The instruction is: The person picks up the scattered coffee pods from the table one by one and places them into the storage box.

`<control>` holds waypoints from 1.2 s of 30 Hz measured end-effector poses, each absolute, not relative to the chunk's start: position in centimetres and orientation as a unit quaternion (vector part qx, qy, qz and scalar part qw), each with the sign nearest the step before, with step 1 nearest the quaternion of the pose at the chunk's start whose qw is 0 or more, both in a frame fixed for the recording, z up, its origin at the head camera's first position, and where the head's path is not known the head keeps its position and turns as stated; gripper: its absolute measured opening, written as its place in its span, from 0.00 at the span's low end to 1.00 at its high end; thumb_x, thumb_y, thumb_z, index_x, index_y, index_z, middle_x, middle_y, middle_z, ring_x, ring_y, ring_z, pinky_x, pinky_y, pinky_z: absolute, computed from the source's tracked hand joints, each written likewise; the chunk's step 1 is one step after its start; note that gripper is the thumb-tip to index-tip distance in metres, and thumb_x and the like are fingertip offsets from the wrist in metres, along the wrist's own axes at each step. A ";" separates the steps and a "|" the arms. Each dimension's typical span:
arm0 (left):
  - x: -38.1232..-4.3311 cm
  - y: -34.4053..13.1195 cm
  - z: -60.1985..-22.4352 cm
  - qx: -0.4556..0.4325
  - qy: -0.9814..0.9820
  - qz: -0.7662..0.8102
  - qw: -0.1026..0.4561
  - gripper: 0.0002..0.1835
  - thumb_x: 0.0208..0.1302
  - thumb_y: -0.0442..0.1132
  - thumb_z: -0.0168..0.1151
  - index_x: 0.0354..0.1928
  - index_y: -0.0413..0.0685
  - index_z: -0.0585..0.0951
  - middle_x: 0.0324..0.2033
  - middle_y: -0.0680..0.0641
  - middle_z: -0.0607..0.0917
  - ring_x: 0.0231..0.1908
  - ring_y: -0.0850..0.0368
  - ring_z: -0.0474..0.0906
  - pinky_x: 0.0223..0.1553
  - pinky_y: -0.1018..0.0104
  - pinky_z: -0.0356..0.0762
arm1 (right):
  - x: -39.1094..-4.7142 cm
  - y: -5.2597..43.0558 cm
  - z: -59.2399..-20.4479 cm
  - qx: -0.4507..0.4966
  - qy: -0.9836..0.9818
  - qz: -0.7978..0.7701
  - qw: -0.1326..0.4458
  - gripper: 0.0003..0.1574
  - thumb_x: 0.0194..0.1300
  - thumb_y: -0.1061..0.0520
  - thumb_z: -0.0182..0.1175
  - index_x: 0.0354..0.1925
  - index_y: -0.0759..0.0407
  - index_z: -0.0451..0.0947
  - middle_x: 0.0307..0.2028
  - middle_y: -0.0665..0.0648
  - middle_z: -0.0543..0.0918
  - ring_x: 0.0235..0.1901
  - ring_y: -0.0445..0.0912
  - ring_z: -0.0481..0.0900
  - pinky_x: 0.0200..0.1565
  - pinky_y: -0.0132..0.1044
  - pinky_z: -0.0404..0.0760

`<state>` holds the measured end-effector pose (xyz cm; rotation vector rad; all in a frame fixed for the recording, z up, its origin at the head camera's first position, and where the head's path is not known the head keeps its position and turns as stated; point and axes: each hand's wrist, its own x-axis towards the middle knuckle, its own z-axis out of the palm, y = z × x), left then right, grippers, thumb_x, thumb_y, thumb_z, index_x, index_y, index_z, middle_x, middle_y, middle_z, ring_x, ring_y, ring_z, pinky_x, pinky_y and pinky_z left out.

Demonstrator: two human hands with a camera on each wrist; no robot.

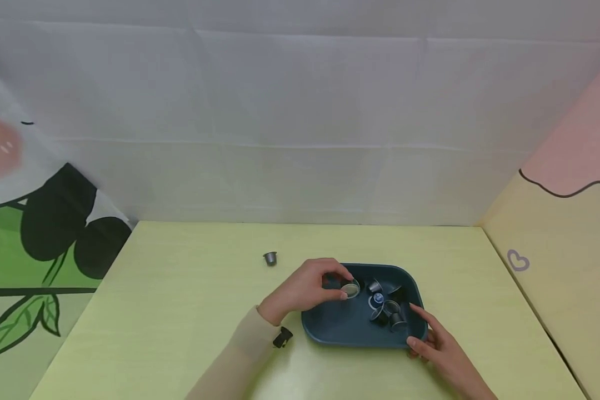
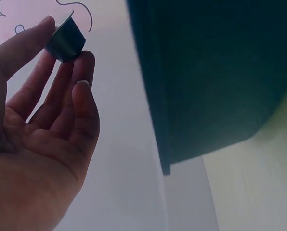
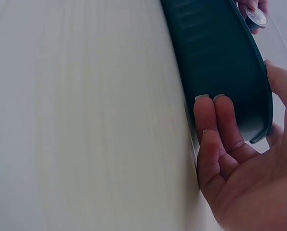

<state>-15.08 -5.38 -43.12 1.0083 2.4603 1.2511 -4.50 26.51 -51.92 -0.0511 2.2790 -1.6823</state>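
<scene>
My left hand (image 1: 307,288) pinches a dark coffee capsule (image 1: 350,289) between thumb and fingertips, over the left part of a dark blue-green tray (image 1: 332,326). Its pale lid faces toward me. In the left wrist view the same capsule (image 2: 69,41) shows its dark, tapered side. At the tray's right front corner my right hand (image 1: 442,347) grips the rim, and the right wrist view shows several fingers against the outer wall (image 3: 215,57). Several capsules (image 1: 397,321) lie loosely in the tray's right half, dark or silvery, one with a blue top (image 1: 378,298).
One grey capsule (image 1: 270,258) stands on the pale yellow table (image 1: 180,300), left of and behind the tray. A white sheet (image 1: 300,122) rises along the back edge. Printed panels border the left and right sides. A small black device (image 1: 282,337) sits at my left wrist.
</scene>
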 end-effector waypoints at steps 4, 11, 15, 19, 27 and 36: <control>-15.2 -4.6 -42.7 0.343 0.832 0.420 0.114 0.15 0.62 0.39 0.72 0.51 0.54 0.84 0.41 0.60 0.82 0.42 0.65 0.77 0.43 0.68 0.77 | -4.5 26.5 -51.8 -0.015 0.792 -0.590 0.155 0.42 0.73 0.57 0.59 0.76 0.55 0.51 0.30 0.63 0.83 0.31 0.50 0.83 0.36 0.36 0.80; -15.6 -3.8 -42.3 0.355 0.832 0.410 0.118 0.15 0.63 0.40 0.71 0.52 0.54 0.84 0.43 0.59 0.82 0.43 0.64 0.78 0.43 0.71 0.76 | -4.6 26.4 -51.8 -0.017 0.793 -0.589 0.155 0.42 0.73 0.57 0.59 0.76 0.56 0.51 0.30 0.62 0.83 0.31 0.50 0.82 0.36 0.36 0.80; -16.0 -3.2 -41.9 0.360 0.830 0.410 0.119 0.16 0.63 0.39 0.71 0.52 0.53 0.83 0.44 0.58 0.82 0.45 0.61 0.78 0.46 0.66 0.78 | -4.7 26.4 -51.7 -0.014 0.793 -0.588 0.159 0.42 0.73 0.57 0.59 0.76 0.55 0.51 0.30 0.62 0.83 0.31 0.50 0.82 0.36 0.36 0.79; -16.3 -2.3 -41.5 0.368 0.824 0.413 0.125 0.16 0.63 0.39 0.71 0.53 0.53 0.83 0.45 0.59 0.83 0.46 0.63 0.79 0.50 0.67 0.78 | -4.6 26.4 -51.6 -0.005 0.796 -0.583 0.165 0.42 0.73 0.56 0.60 0.76 0.54 0.51 0.31 0.63 0.84 0.31 0.51 0.82 0.36 0.36 0.79; -17.1 -0.3 -41.2 0.388 0.815 0.410 0.133 0.15 0.64 0.39 0.70 0.53 0.52 0.83 0.46 0.59 0.83 0.45 0.68 0.78 0.49 0.73 0.76 | -4.7 26.5 -51.9 -0.018 0.785 -0.597 0.161 0.41 0.74 0.58 0.58 0.76 0.57 0.50 0.31 0.63 0.84 0.31 0.50 0.83 0.36 0.35 0.79; -17.9 1.3 -41.9 0.400 0.818 0.386 0.145 0.15 0.65 0.37 0.69 0.53 0.52 0.84 0.49 0.57 0.82 0.46 0.68 0.77 0.50 0.75 0.75 | -4.7 26.5 -52.1 -0.023 0.787 -0.594 0.163 0.42 0.74 0.57 0.58 0.76 0.58 0.49 0.31 0.63 0.83 0.31 0.50 0.82 0.35 0.35 0.79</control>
